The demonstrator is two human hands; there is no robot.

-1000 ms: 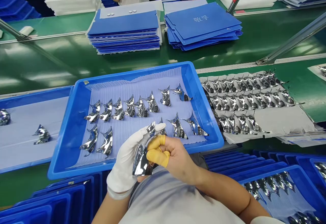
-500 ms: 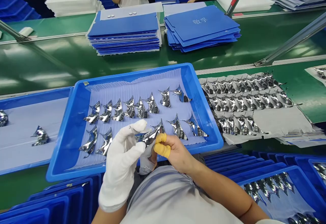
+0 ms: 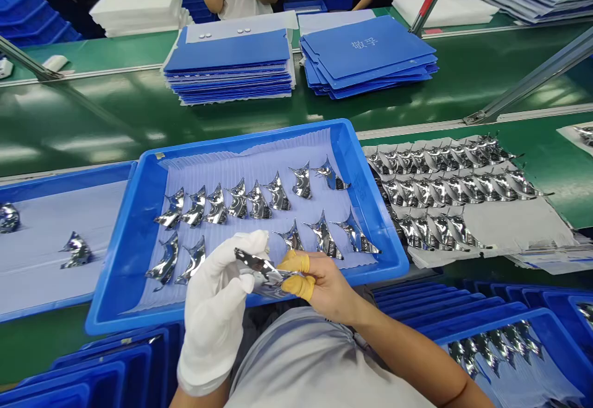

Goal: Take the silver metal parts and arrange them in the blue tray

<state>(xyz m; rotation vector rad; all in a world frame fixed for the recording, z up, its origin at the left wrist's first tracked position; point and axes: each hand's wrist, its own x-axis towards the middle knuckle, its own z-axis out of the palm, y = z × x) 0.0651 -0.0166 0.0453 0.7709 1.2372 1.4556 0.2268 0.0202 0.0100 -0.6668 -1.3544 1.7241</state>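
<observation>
A crumpled, mirror-bright foil piece [image 3: 260, 274] is pinched between my two hands, above the near rim of a blue plastic tray [image 3: 250, 131]. My left hand [image 3: 215, 309], in a white cotton glove, grips its left end. My right hand [image 3: 319, 285], with yellow finger cots on two fingers, holds its right end. Both hands hide part of the foil. Several similar pointed foil pieces [image 3: 258, 201] stand in rows on the tray's lavender liner sheet [image 3: 259, 238], just beyond my hands.
A second blue tray [image 3: 69, 191] with foil pieces lies to the left. More foil pieces [image 3: 445, 179] rest on a white sheet at right. Stacked blue trays [image 3: 482, 315] sit below. Blue folder stacks [image 3: 365, 55] lie across the green conveyor, with two co-workers beyond.
The foil piece has dropped slightly and turned flatter between my hands. My gloved hand has shifted down and holds the foil's left end, and my right hand's fingertips have moved slightly lower.
</observation>
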